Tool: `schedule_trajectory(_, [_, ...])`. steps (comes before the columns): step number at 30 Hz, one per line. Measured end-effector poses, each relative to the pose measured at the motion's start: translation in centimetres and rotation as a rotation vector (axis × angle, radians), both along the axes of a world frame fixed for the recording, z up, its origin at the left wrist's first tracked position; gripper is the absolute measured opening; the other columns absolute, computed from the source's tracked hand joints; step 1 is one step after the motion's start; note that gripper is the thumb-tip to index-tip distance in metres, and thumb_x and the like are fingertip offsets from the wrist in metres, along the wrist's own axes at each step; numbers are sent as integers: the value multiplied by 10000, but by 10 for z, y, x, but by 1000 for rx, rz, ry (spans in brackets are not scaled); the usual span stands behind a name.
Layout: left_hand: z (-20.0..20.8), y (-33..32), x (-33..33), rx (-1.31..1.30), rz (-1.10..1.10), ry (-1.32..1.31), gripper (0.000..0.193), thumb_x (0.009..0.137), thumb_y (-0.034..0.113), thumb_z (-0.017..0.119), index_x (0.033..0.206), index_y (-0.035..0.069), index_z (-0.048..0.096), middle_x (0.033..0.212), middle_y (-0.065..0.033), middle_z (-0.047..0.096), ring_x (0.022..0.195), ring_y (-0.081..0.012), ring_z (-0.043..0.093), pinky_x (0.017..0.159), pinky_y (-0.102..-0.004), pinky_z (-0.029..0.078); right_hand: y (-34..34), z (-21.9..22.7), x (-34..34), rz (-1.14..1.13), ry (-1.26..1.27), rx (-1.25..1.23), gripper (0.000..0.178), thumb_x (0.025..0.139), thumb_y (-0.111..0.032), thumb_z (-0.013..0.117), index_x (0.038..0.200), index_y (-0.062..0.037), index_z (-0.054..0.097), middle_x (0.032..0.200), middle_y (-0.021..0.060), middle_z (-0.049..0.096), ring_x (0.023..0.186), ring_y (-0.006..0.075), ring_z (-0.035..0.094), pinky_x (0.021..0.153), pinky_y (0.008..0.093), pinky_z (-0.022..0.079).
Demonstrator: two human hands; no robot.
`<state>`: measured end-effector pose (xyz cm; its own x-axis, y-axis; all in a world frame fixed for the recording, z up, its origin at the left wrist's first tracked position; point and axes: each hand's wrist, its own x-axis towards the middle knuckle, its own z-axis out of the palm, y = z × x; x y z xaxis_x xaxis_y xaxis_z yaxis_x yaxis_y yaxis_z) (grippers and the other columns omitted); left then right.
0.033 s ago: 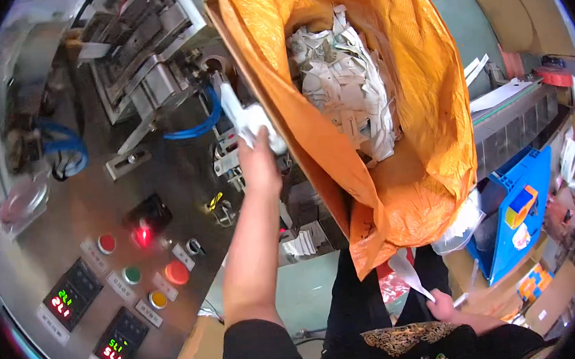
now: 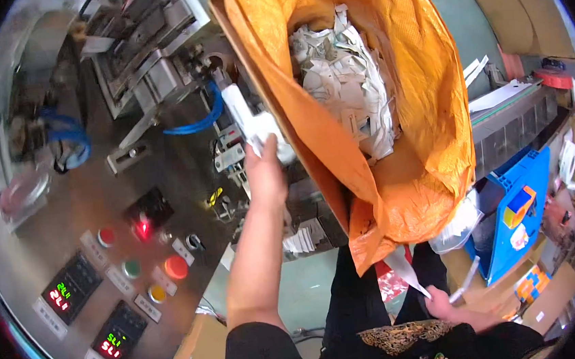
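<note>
My left hand (image 2: 266,174) reaches up between the machine and the orange bag, its fingers closed on a white strip-shaped piece (image 2: 238,105) with a wider white part at its lower end. Blur keeps me from telling what the piece is. Low on the right, my right hand (image 2: 439,303) pinches the narrow end of a white spoon-shaped piece (image 2: 403,270), whose wide end points up to the bag's lower edge. The large orange woven bag (image 2: 317,132) stands open between my hands. White scraps (image 2: 344,82) are heaped inside it.
To the left is a metal machine panel (image 2: 194,283) with coloured buttons, digital displays and blue hoses (image 2: 206,115). White slips (image 2: 303,236) lie below the bag's left edge. At right stand a blue plastic board (image 2: 519,207), a tape dispenser (image 2: 521,207) and cardboard (image 2: 522,8).
My left hand and its white piece have shifted slightly to the right and down. My right hand has moved slightly left with the spoon-shaped piece. Both hands keep their hold.
</note>
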<state>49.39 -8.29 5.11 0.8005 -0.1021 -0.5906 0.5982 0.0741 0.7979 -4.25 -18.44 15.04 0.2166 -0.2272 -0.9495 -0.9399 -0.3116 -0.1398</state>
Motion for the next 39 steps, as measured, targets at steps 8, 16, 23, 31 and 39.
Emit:
schedule_trajectory(8, [79,77,-149,16,100,309,164,816,12,556,974,60,550,833,-14,598,708,-101,561,616,-245,453,50,-24,123,-295,-231,478,152,895,-156,462,961,-34,523,707,-34,484,689,75,457,613,238,400])
schedule_trajectory(16, [57,120,-296,207,81,505,181,814,67,591,989,25,578,847,-15,609,724,-74,544,635,-238,441,100,-77,194,-546,-152,482,356,769,-272,615,990,5,578,828,78,613,747,133,551,684,259,428])
schedule_trajectory(23, [42,169,-338,373,374,434,233,855,165,532,1025,8,512,827,-54,583,723,-138,575,634,-255,458,124,-135,226,-558,-374,497,247,758,-232,645,851,-16,568,675,12,550,596,89,510,514,245,394])
schedule_trajectory(31, [61,187,-376,800,-277,285,206,845,193,540,843,-11,574,964,-107,576,877,-183,545,749,-313,428,98,-143,204,-183,-402,311,287,767,-295,620,842,-26,556,618,51,536,520,126,497,490,266,399])
schedule_trajectory(39, [76,99,-360,208,-111,631,126,820,78,508,915,-4,506,741,-69,604,635,-141,582,550,-265,459,63,-45,149,-480,-300,616,248,897,-256,478,1006,-53,570,763,-8,540,599,59,460,534,216,384])
